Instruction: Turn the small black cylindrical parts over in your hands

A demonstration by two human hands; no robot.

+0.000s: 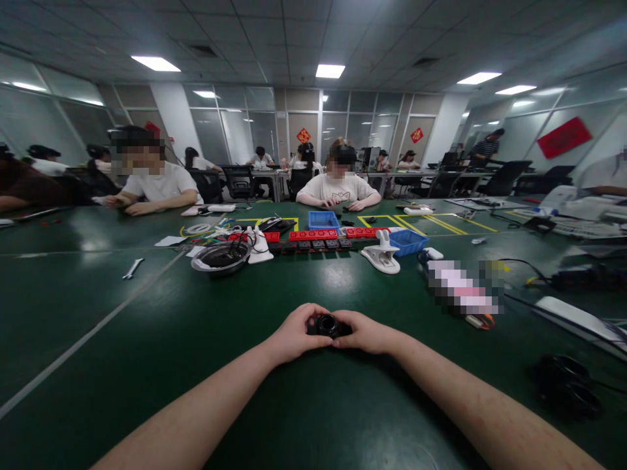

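Between my two hands is a small black part with a round, ring-like opening [326, 324], just above the green table [235, 391]. My left hand [298, 333] is closed around its left side, thumb along the near edge. From the right, my right hand [367, 331] grips the other side, its thumb meeting the left thumb in front. The fingers cover much of the part, so I cannot make out its exact kind.
Beyond my hands lie a dark round bowl [221, 256], a white clip stand [382, 253], blue trays [407, 242] and red blocks [313, 235]. A wrench [132, 268] is at left, black round objects [565, 385] at right. A person [339, 186] sits opposite.
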